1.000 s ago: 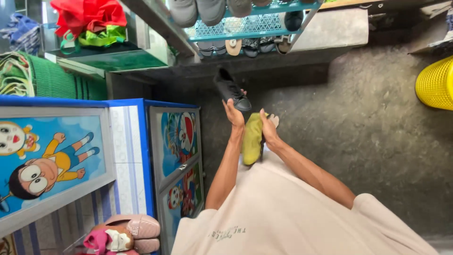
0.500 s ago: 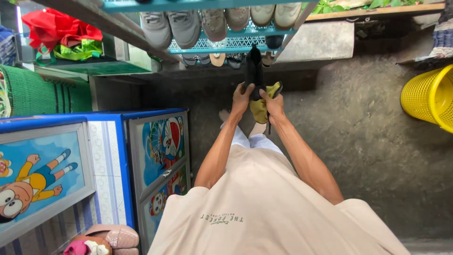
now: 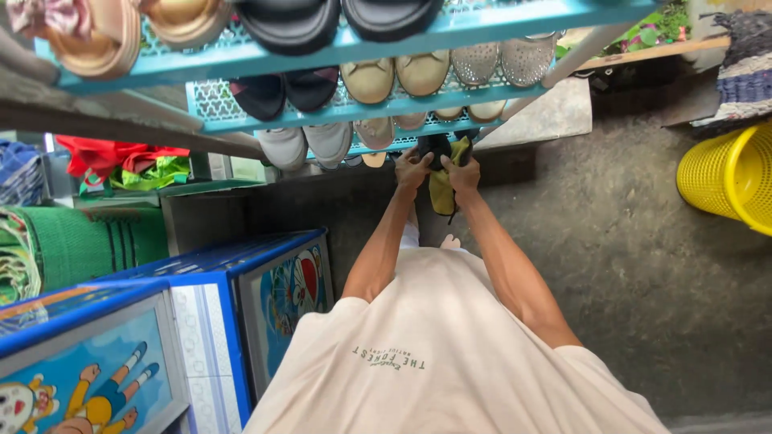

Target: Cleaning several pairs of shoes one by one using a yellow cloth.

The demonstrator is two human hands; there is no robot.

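1. The left hand (image 3: 412, 170) and right hand (image 3: 464, 173) both reach the far teal shoe rack (image 3: 482, 20), at its lower tier.
2. Between them sits a black shoe (image 3: 435, 147); the left fingers are clamped on its left side.
3. The right fingers are clamped on a yellow-green cloth (image 3: 441, 191) hanging below the shoe.
4. A yellow basket (image 3: 724, 175) stands far right; a blue cabinet (image 3: 217, 321) stands near left.

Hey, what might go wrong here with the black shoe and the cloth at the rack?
The left hand and right hand share the black shoe, so it may slip. The yellow-green cloth dangles and may drop. The teal shoe rack looks packed, so neighbouring shoes might get knocked off.
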